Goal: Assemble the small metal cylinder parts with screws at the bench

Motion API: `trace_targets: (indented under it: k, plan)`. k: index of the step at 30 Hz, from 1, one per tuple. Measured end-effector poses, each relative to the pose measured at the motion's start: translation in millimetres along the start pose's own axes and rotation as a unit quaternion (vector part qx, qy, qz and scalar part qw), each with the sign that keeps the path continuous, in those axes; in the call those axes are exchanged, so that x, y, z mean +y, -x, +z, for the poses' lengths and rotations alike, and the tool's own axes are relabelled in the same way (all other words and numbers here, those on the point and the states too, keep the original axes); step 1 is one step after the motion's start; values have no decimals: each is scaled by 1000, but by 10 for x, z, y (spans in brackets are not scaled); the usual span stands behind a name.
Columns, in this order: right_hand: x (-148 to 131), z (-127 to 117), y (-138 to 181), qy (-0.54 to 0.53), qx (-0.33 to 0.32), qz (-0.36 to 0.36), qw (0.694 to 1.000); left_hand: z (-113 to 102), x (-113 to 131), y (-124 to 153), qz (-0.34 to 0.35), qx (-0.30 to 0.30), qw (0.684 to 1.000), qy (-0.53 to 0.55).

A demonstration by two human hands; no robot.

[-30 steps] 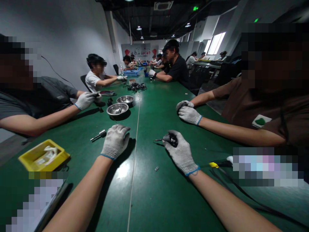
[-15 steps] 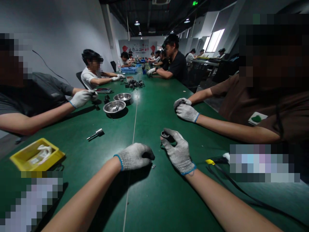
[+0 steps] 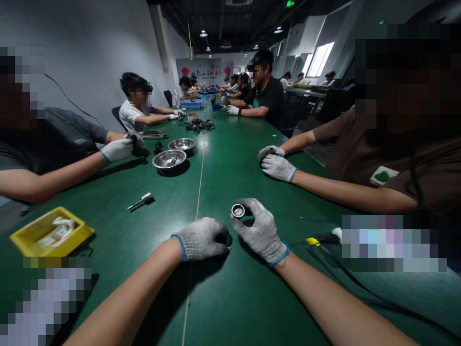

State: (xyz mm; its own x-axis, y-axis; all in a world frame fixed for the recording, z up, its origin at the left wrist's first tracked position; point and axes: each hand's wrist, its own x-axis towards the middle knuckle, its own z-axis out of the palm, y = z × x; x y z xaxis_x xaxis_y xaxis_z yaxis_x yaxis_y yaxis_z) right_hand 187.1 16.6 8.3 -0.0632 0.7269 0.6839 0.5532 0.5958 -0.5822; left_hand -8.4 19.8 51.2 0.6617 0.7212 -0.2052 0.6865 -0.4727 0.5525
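Observation:
My gloved right hand (image 3: 261, 230) grips a small round cup-shaped part (image 3: 238, 211) between thumb and fingers. It has a pale rim, a dark outside and a face with small holes turned toward me. Beside it on the left, my gloved left hand (image 3: 203, 238) rests low over the green table, its dark-coated fingertips pinched together. A tiny shiny metal ring (image 3: 229, 247) shows at those fingertips; the fingers partly cover it. A metal cylindrical tool with a thin shaft (image 3: 141, 202) lies farther left on the table.
A yellow bin (image 3: 52, 233) with white pieces stands at the left. Two steel bowls (image 3: 169, 162) sit beyond, near dark parts (image 3: 199, 125). A co-worker's gloved hands (image 3: 275, 163) are close on the right. A black cable with a yellow tag (image 3: 312, 241) lies at right.
My left fingers have closed over the spot where two tiny rings lay. My right hand has shifted slightly left and tilted the round part so its face shows more.

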Motion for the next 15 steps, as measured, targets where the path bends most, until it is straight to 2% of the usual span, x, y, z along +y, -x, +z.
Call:
trace_targets:
  k: [3,6,9,12,15]
  plan:
    - [20,6,-16,-1,-21,6,1000,-54,-74,8,5,-11,997,82]
    - [37,6,-24,-4,-16,23,1000,-177,-184,48,-24,-16,969,246]
    - [51,8,-15,-8,0,40,999,-279,-325,97,-86,88,923,366]
    - [64,16,3,-16,12,47,999,-313,-419,129,-105,94,902,407]
    - [72,24,16,-20,20,62,998,-306,-420,129,-118,86,910,388]
